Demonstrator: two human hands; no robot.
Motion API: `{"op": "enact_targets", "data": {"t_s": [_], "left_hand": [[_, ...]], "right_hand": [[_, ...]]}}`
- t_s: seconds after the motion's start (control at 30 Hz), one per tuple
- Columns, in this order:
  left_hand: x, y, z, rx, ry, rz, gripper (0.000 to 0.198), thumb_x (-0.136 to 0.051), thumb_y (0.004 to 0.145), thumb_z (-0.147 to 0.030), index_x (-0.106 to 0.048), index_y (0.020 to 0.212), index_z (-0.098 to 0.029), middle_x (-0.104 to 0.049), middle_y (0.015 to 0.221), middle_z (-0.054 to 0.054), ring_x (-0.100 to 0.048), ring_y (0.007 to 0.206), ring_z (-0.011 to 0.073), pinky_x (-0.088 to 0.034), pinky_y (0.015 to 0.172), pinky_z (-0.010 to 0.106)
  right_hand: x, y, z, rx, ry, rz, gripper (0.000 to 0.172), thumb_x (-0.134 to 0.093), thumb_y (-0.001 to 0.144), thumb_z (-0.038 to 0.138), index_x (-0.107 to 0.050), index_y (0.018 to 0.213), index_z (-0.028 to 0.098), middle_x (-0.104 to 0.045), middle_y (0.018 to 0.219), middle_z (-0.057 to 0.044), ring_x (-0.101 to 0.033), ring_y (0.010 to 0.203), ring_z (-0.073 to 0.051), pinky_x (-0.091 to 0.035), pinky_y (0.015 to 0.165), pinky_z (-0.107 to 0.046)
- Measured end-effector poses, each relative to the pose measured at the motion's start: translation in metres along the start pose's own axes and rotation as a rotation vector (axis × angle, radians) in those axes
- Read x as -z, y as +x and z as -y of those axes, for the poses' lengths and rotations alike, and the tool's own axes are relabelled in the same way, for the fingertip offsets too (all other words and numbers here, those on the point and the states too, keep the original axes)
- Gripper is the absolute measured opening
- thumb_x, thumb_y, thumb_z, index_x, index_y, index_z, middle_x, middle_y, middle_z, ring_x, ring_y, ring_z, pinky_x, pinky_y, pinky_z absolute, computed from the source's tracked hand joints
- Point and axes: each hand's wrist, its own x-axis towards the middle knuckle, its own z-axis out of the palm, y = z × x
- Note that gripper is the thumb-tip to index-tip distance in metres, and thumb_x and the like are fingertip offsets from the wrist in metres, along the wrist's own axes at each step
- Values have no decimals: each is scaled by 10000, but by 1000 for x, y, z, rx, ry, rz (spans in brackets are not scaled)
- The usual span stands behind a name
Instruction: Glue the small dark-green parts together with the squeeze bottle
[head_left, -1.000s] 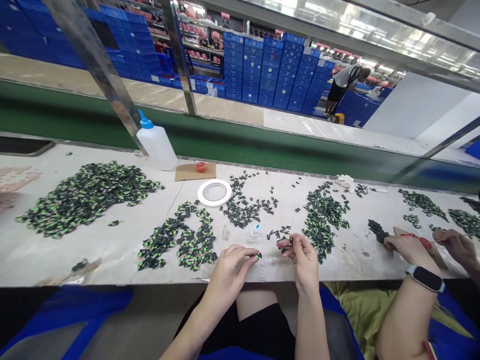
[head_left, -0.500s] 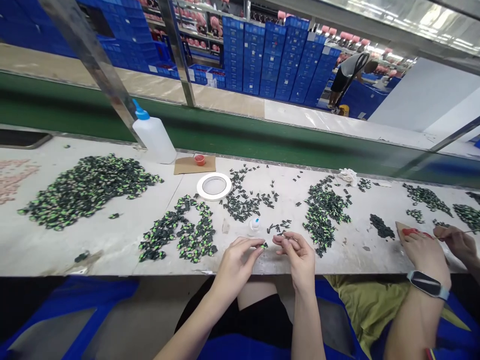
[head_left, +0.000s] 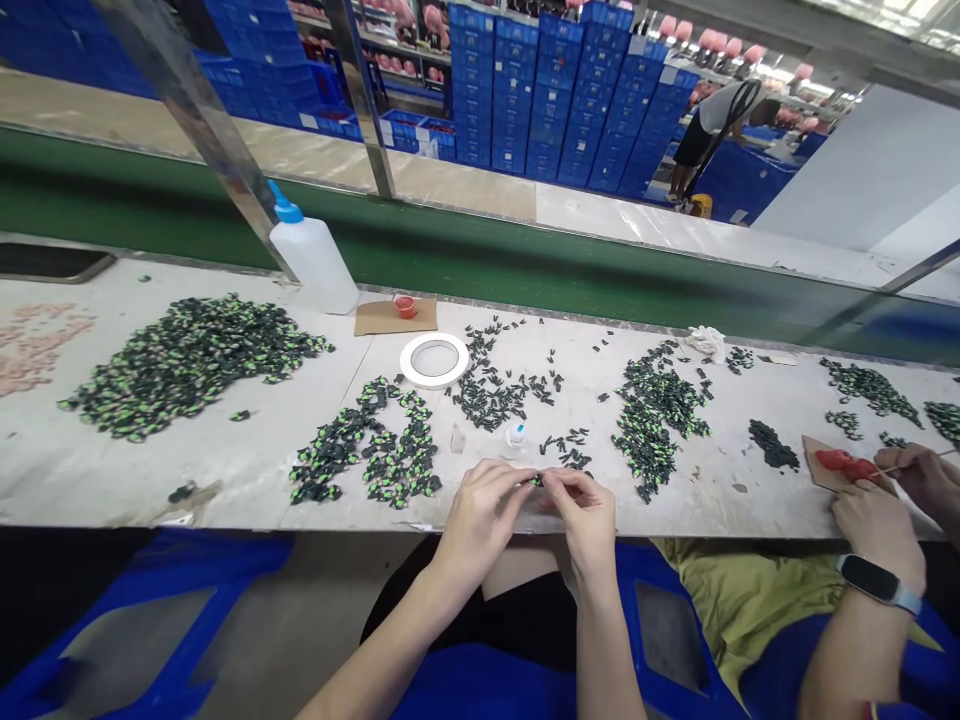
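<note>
My left hand [head_left: 480, 515] and my right hand [head_left: 581, 510] meet fingertip to fingertip at the near edge of the white worktable [head_left: 225, 480]. Both pinch a small black-and-green part [head_left: 535, 481] between them. Just beyond lie a small glue bottle [head_left: 516, 433], a scatter of dark small parts [head_left: 495, 395], and a pile of green-and-black parts [head_left: 375, 455] to the left. Another such pile [head_left: 652, 420] lies to the right.
A big heap of the same parts [head_left: 187, 360] lies far left. A white tape roll [head_left: 434, 359], a large white bottle with a blue cap [head_left: 313, 260] and a cardboard piece with a red cap [head_left: 396, 314] stand behind. A co-worker's hands [head_left: 885, 500] work at the right.
My two hands have come together from a small gap, and the part in my left fingers now sits between both hands. The view has tilted slightly.
</note>
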Motion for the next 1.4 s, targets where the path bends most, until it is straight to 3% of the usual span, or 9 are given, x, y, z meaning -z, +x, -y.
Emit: {"op": "enact_targets", "data": {"t_s": [0.27, 0.43, 0.77, 0.93, 1.1, 1.4], "left_hand": [[1, 0, -3, -3, -57, 50, 139, -543, 888, -138, -674, 935, -138, -670, 830, 45, -575, 815, 157, -497, 712, 275], [0, 2, -4, 21, -94, 56, 153, -532, 896, -151, -678, 941, -144, -667, 830, 48, -573, 818, 159, -498, 716, 278], [1, 6, -11, 80, -156, 70, 168, -542, 883, -176, -693, 952, -151, -680, 880, 75, -587, 870, 175, -515, 749, 304], [0, 5, -14, 105, -174, 28, 159, -552, 870, -167, -690, 947, -150, -678, 887, 70, -598, 885, 171, -517, 771, 302], [2, 5, -12, 108, -233, 72, 164, -562, 873, -183, -697, 962, -157, -684, 908, 62, -601, 906, 161, -517, 793, 287], [10, 8, -3, -91, -123, 130, 191, -527, 895, -142, -681, 1005, -165, -681, 876, 61, -579, 891, 176, -473, 781, 317]], "right_hand": [[-4, 0, 0, -96, 55, 2, 263, -824, 557, 375, -701, 642, 159, -648, 640, -30, -598, 577, -125, -538, 599, -252], [-6, 1, -3, -172, 174, -84, 335, -868, 440, 353, -688, 637, 151, -651, 651, -24, -592, 599, -120, -519, 617, -243], [-11, -4, -16, -42, 241, -158, 349, -843, 524, 388, -607, 587, 138, -570, 611, -2, -545, 608, -102, -482, 613, -220], [-3, -8, -13, 38, 162, -87, 286, -772, 643, 413, -655, 640, 153, -614, 679, -27, -583, 661, -132, -518, 662, -262], [9, -7, -4, 208, -2, 31, 96, -755, 669, 256, -717, 726, 189, -657, 722, -29, -611, 702, -140, -509, 662, -249], [16, -4, 6, 255, -103, 146, 25, -738, 684, 226, -736, 695, 205, -661, 704, -42, -613, 688, -147, -500, 630, -260]]}}
